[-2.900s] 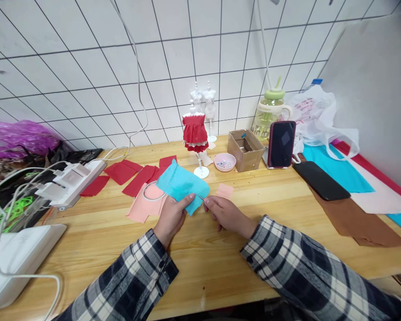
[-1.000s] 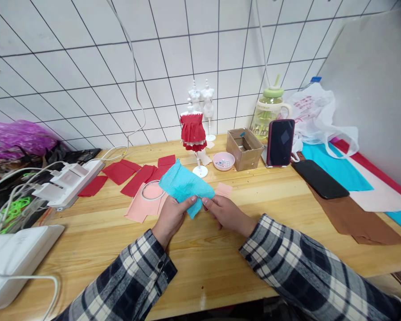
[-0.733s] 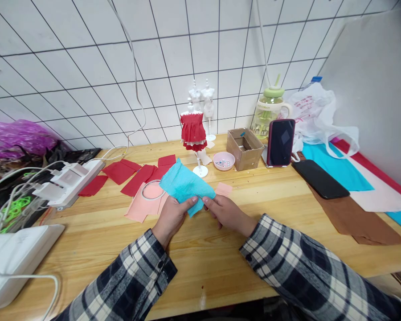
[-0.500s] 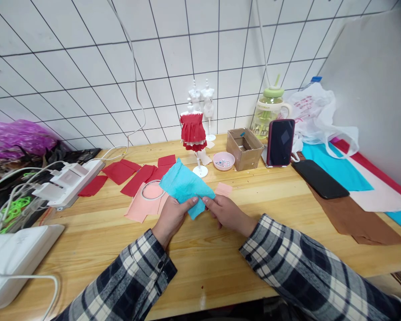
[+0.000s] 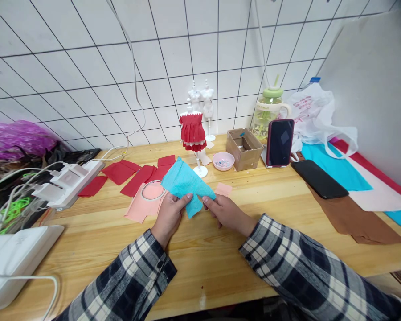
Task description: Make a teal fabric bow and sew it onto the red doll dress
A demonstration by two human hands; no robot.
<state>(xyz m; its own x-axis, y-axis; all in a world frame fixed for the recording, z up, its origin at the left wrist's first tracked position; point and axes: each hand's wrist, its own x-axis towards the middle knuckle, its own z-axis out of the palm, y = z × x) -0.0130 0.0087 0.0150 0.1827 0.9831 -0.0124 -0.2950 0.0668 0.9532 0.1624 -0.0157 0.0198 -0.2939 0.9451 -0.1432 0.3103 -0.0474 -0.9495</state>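
A piece of blue crepe paper [image 5: 182, 178] is pinched between my two hands above the table. My left hand [image 5: 169, 216] grips its lower left part, thumb on top. The right corner sits between the thumb and fingers of my right hand [image 5: 227, 211]. Between the hands a lower flap hangs down, with a gap or fold beside my right thumb. Just behind the paper stands a small white dress form [image 5: 200, 171] wearing a pleated red dress [image 5: 193, 129] with a pale layer at its hem. A ring of tape [image 5: 142, 191] lies on pink paper [image 5: 137, 208] left of my hands.
Red paper pieces [image 5: 120, 171] lie at left near a white power strip [image 5: 93, 166]. Behind are a pink bowl [image 5: 223, 167] of small beads, a cardboard box [image 5: 250, 158], an upright phone [image 5: 280, 142] and a green-lidded bottle [image 5: 270, 107]. A black phone [image 5: 321, 178] rests on brown paper [image 5: 357, 223] at right.
My left hand has shifted slightly left, and the lower flap of blue paper has moved left with it, opening a gap near my right thumb. The right hand stays nearly still.
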